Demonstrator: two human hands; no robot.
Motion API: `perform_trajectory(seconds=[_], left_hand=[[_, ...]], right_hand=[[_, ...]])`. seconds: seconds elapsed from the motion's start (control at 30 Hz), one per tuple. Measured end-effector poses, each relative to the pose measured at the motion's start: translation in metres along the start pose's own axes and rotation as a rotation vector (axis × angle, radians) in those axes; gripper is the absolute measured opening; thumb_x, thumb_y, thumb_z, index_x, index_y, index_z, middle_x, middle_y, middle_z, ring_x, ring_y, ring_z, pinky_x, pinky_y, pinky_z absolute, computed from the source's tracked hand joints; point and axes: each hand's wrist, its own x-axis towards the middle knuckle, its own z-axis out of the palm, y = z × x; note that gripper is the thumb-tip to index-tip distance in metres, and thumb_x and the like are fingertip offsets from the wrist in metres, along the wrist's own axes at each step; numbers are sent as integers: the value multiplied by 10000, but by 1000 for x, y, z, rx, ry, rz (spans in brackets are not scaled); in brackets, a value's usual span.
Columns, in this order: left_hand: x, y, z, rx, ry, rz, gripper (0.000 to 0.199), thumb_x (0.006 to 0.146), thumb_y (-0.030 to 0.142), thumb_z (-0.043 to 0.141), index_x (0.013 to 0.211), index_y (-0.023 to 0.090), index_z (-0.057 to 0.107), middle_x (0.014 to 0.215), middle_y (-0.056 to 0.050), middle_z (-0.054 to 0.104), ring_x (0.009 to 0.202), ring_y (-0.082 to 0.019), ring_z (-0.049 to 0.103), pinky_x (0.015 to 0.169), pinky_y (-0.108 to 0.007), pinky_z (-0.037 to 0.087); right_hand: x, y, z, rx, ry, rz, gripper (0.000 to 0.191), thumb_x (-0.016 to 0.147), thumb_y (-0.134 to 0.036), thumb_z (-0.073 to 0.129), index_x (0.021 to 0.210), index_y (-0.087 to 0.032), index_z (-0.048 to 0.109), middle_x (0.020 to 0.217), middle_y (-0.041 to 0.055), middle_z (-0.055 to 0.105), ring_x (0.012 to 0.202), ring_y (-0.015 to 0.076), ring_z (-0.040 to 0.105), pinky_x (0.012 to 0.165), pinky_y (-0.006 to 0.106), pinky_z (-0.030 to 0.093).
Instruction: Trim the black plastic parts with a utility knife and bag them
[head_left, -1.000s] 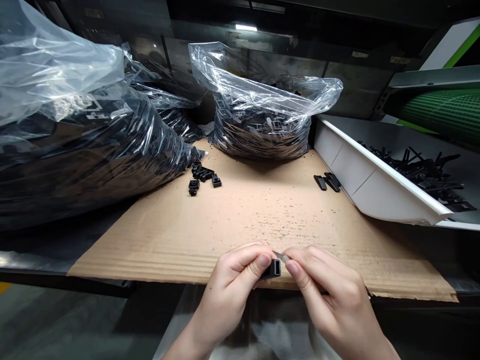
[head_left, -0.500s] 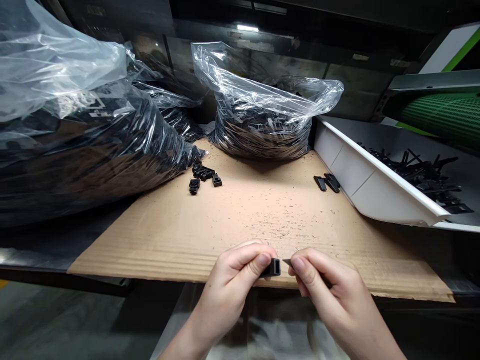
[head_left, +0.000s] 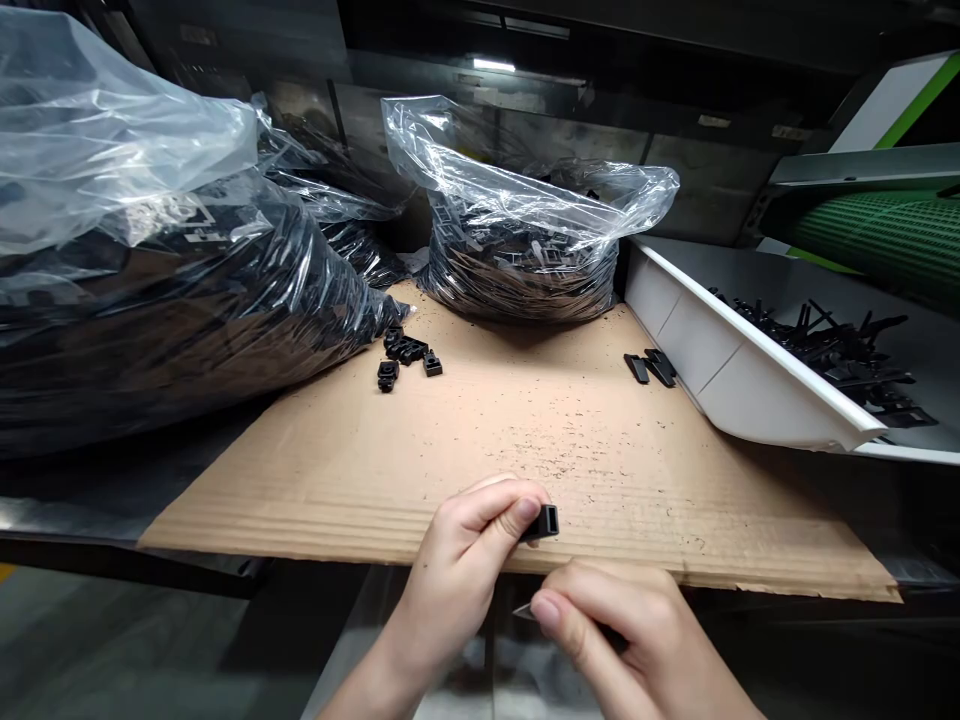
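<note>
My left hand is closed around a black plastic part, whose hollow rectangular end points to the right, above the front edge of the cardboard sheet. Lower and to the right, my right hand pinches a small pointed blade; only its tip shows past the thumb, and the rest is hidden in the fingers. Blade and part are apart. Fine dark shavings lie scattered on the cardboard just beyond my hands.
A few small black parts lie at the left, and flat black pieces at the right. Clear plastic bags of black parts stand left and at the back. A white tray with black pieces borders the right, below a green mesh roll.
My right hand has moved down and to the left with the blade, away from the open end of the black part. My left hand has barely moved, still holding the part.
</note>
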Motion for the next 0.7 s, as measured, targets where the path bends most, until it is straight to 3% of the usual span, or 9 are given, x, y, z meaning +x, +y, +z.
perform_trajectory(seconds=[0.07, 0.2, 0.3, 0.43, 0.5, 0.57, 0.6, 0.67, 0.7], left_hand=[[2, 2, 0, 6, 6, -15, 253, 856, 238, 476, 630, 153, 550, 636, 8, 478, 584, -117, 417, 558, -215, 339], [4, 0, 1, 22, 6, -32, 256, 854, 271, 475, 648, 153, 569, 641, 0, 491, 601, -131, 443, 578, -224, 360], [-3, -2, 2, 41, -55, -33, 273, 865, 290, 451, 683, 152, 601, 683, -23, 527, 667, -156, 496, 621, -236, 390], [1, 15, -8, 199, -170, 129, 288, 863, 247, 435, 646, 161, 604, 621, -16, 520, 614, -147, 522, 596, -220, 400], [26, 42, -17, 356, -143, 299, 251, 849, 231, 446, 675, 170, 616, 616, -11, 544, 589, -140, 533, 570, -210, 394], [71, 83, -25, 567, -2, 471, 204, 825, 259, 484, 716, 170, 632, 665, -23, 607, 645, -164, 559, 593, -221, 399], [98, 106, -27, 679, 134, 561, 226, 814, 293, 492, 703, 156, 633, 699, -39, 626, 680, -185, 566, 642, -245, 403], [152, 149, -28, 914, 358, 561, 294, 836, 337, 448, 734, 132, 633, 750, -73, 636, 737, -220, 572, 708, -295, 397], [175, 165, -28, 1014, 414, 536, 314, 845, 346, 429, 759, 126, 635, 765, -85, 639, 770, -239, 572, 725, -315, 393]], right_hand=[[-3, 0, -1, 33, 23, 15, 231, 849, -193, 434, 640, -193, 533, 545, -38, 507, 496, 82, 494, 476, 176, 367], [0, -2, -4, 120, 200, 105, 64, 807, -241, 522, 819, -228, 584, 709, -20, 598, 649, 113, 581, 588, 178, 448], [11, -3, -7, 176, 202, 200, 113, 798, -293, 526, 742, -197, 539, 678, -9, 564, 623, 121, 556, 557, 187, 452], [21, 7, -18, 217, 234, 256, 180, 808, -344, 506, 732, -181, 517, 625, -19, 517, 583, 107, 513, 549, 192, 432], [21, 16, -21, 279, 312, 235, 208, 817, -378, 493, 849, -185, 561, 661, -5, 561, 559, 100, 512, 516, 185, 426], [20, 23, -20, 366, 319, 193, 291, 841, -408, 445, 1008, -200, 562, 714, 20, 611, 510, 93, 525, 456, 178, 419], [19, 24, -18, 376, 297, 168, 327, 857, -412, 411, 1080, -214, 547, 747, 33, 631, 482, 89, 535, 430, 175, 415], [16, 24, -17, 261, 253, 92, 355, 881, -376, 357, 1178, -257, 510, 774, 39, 651, 428, 80, 539, 399, 172, 412], [14, 22, -19, 150, 238, 45, 357, 884, -339, 353, 1204, -274, 496, 760, 30, 655, 414, 78, 537, 400, 172, 416]])
